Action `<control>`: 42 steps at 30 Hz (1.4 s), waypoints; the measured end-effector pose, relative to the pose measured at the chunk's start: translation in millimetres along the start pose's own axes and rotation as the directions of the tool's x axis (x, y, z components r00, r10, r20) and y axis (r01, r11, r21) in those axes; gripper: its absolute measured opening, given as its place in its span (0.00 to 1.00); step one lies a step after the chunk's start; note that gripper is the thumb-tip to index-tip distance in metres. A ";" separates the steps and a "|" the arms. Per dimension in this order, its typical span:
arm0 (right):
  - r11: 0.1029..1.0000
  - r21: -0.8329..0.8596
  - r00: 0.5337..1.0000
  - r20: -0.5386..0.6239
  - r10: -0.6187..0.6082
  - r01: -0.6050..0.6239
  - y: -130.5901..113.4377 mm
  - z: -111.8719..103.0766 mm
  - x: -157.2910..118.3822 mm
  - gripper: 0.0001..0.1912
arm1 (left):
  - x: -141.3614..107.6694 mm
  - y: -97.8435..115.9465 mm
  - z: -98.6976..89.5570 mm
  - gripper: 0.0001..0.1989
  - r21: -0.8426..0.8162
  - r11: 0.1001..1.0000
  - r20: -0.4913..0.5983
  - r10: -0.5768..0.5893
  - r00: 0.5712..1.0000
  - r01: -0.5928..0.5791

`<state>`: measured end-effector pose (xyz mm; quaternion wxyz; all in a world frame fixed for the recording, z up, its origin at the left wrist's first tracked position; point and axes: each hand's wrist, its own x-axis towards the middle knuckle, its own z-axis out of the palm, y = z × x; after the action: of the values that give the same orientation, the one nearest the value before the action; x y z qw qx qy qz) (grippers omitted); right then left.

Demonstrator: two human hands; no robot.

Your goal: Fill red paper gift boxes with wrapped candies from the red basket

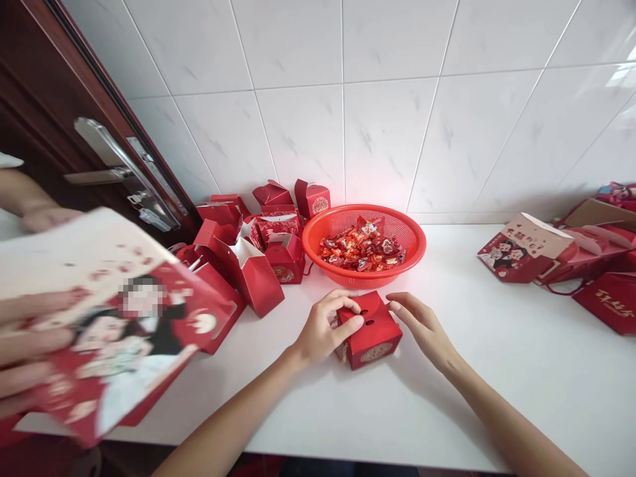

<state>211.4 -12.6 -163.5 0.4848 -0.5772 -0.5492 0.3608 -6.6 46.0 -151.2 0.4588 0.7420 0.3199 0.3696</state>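
A small red gift box [375, 331] with a gold emblem on its front sits on the white table. Two dark holes show in its top. My left hand [322, 324] has its thumb and fingers closed on the box's left upper edge, beside those holes. At the box's right rear corner, my right hand [420, 324] is open with fingers stretched toward it; whether the fingertips touch the box I cannot tell. Just behind the box stands a red plastic basket [364, 277] holding wrapped candies [365, 248].
Several red gift boxes [261, 281] crowd the left rear. More boxes [527, 248] stand at the right. At the left, another person's hands [30, 351] hold a large printed carton [144, 331] over the table edge. A dark door [54, 93] and tiled wall [387, 139] bound the table.
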 end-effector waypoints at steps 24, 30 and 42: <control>0.900 -0.296 0.939 -0.023 -0.343 0.321 -17.7 -4.5 -8.8 0.17 | -2.8 8.0 17.8 0.14 0.113 0.992 -0.091 0.064 0.994 -0.054; 0.909 -0.300 0.949 -0.034 -0.314 0.290 -15.2 -8.4 -7.1 0.19 | 4.4 4.6 -13.7 0.17 0.022 0.944 0.058 -0.329 0.943 0.328; 0.907 -0.265 0.920 -0.129 -0.370 0.327 -12.5 -7.1 -9.0 0.16 | 3.6 28.5 -20.7 0.25 -0.419 0.847 0.305 -0.209 0.929 0.329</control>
<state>213.4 -23.5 -150.8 0.5155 -0.5529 -0.6379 0.1471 -18.2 47.5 -117.8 0.7061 0.5985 0.2641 0.2709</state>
